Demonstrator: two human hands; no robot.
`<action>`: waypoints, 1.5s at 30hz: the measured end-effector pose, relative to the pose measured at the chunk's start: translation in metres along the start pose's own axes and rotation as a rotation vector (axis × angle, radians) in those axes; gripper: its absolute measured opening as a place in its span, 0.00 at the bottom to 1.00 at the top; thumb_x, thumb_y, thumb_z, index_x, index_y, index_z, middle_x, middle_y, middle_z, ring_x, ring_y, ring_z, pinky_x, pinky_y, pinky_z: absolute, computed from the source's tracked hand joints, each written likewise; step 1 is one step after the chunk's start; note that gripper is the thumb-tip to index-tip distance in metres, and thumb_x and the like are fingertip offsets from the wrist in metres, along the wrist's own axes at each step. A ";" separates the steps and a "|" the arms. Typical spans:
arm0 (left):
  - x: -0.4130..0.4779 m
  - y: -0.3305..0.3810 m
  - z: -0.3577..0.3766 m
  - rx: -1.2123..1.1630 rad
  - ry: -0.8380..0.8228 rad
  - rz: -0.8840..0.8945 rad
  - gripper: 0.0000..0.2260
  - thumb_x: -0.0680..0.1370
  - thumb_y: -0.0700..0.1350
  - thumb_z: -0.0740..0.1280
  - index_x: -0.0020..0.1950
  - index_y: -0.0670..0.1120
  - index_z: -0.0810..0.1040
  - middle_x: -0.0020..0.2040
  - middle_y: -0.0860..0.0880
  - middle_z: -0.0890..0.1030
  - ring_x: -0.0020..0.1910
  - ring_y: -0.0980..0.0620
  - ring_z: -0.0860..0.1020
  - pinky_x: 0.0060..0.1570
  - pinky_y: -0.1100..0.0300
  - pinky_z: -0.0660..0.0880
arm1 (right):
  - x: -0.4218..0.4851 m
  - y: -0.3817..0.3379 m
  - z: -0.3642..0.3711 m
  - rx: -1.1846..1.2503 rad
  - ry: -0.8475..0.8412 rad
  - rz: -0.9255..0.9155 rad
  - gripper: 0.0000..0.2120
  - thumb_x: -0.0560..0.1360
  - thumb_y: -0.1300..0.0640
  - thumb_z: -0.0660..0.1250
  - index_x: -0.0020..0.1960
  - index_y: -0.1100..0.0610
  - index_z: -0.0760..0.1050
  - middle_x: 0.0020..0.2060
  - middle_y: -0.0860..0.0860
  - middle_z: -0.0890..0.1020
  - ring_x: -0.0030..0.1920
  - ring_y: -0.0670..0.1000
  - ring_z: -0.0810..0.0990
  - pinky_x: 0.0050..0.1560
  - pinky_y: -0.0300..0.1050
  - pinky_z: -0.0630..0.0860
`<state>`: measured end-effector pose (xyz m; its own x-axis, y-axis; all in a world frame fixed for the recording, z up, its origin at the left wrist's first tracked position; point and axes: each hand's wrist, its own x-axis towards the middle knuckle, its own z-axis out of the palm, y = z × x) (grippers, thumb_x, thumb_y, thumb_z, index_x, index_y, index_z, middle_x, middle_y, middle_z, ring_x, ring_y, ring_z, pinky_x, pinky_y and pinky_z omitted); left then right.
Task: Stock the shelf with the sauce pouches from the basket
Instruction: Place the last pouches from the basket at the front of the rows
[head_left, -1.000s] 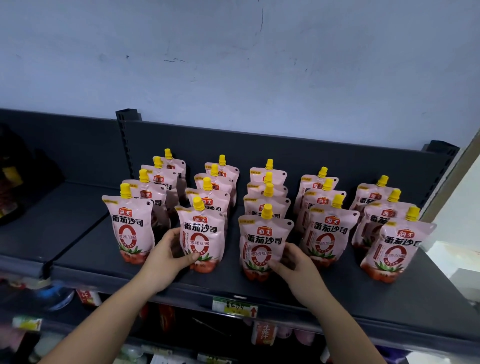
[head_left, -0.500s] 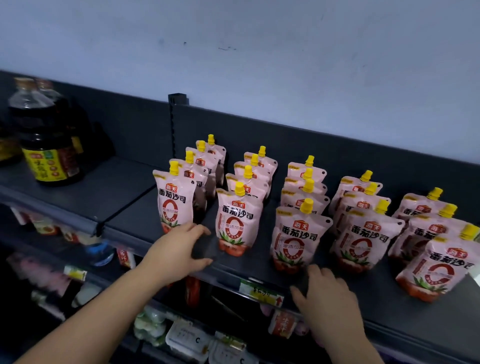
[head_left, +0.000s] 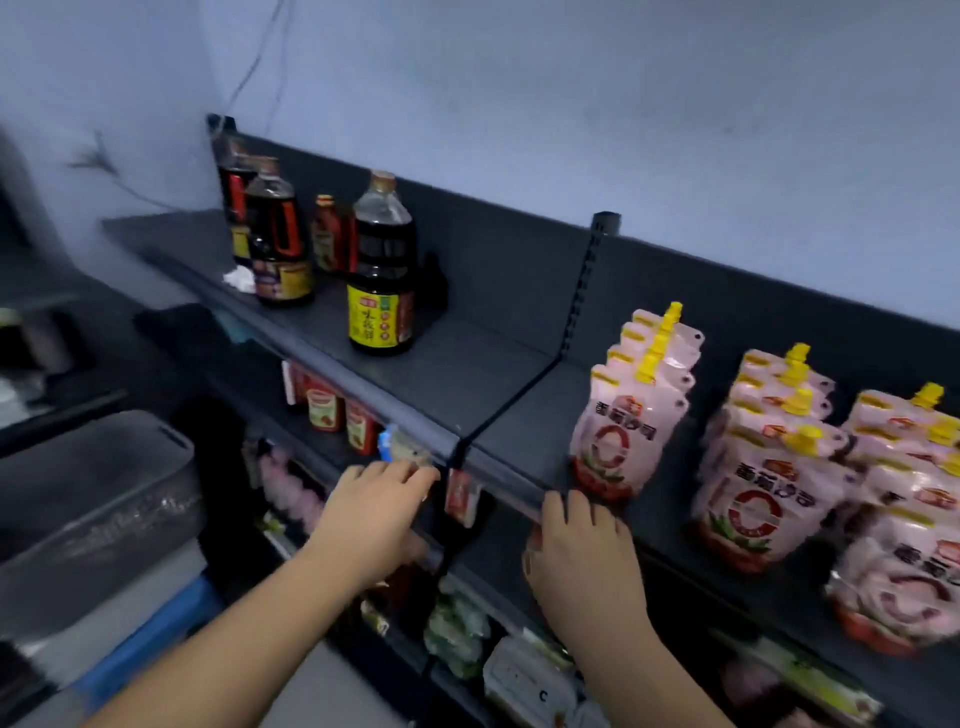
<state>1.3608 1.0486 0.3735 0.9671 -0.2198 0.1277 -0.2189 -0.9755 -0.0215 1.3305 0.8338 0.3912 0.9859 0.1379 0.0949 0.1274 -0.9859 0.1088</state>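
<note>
Looking down from the head view, the left hand (head_left: 379, 514) hovers at the front lip of the dark shelf (head_left: 498, 395), fingers loosely stretched forward and holding nothing, its fingertips near a small blue tag (head_left: 387, 441) and a red tag (head_left: 458, 496) hanging from the lip. The right hand (head_left: 582, 551) lies with its fingers over the same lip, also holding nothing, just in front of the leftmost row of sauce pouches (head_left: 623, 441). The pouches are pink with yellow caps and a red ring on the front, and they stand upright on the right section of the shelf in rows running front to back; a second row (head_left: 763, 499) stands to the right of the first, and a third row (head_left: 909, 571) is blurred at the frame edge. On the left section, past the divider, a dark bottle with a yellow label (head_left: 382, 270) stands near the front, with two more dark bottles (head_left: 275, 234) and a small red bottle (head_left: 326, 234) behind it. Red jars (head_left: 324, 410) sit on the shelf below. A grey plastic basket (head_left: 98, 493) stands low at the left, well apart from both hands; its contents are too blurred to tell.
</note>
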 end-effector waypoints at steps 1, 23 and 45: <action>-0.010 -0.025 0.002 0.004 0.002 -0.041 0.33 0.70 0.61 0.68 0.73 0.55 0.62 0.67 0.53 0.72 0.66 0.47 0.72 0.61 0.52 0.68 | 0.010 -0.026 0.002 0.005 0.000 -0.044 0.25 0.79 0.52 0.60 0.73 0.57 0.59 0.67 0.55 0.70 0.65 0.59 0.71 0.66 0.54 0.68; -0.145 -0.402 0.059 0.022 -0.068 -1.005 0.35 0.69 0.59 0.73 0.72 0.53 0.62 0.65 0.49 0.74 0.64 0.44 0.74 0.59 0.48 0.70 | 0.221 -0.416 0.041 0.049 -0.034 -0.811 0.32 0.76 0.43 0.64 0.75 0.54 0.60 0.69 0.53 0.71 0.67 0.55 0.71 0.68 0.49 0.68; -0.101 -0.584 0.158 -0.265 -0.177 -1.259 0.30 0.72 0.54 0.70 0.72 0.52 0.64 0.65 0.48 0.74 0.64 0.44 0.74 0.61 0.48 0.70 | 0.364 -0.631 0.125 -0.005 -0.306 -1.013 0.25 0.77 0.44 0.64 0.70 0.52 0.66 0.64 0.52 0.75 0.62 0.55 0.75 0.61 0.49 0.72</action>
<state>1.4115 1.6397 0.2164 0.5253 0.8231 -0.2158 0.8479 -0.4849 0.2144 1.6221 1.4943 0.2336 0.4048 0.8651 -0.2960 0.9059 -0.4235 0.0013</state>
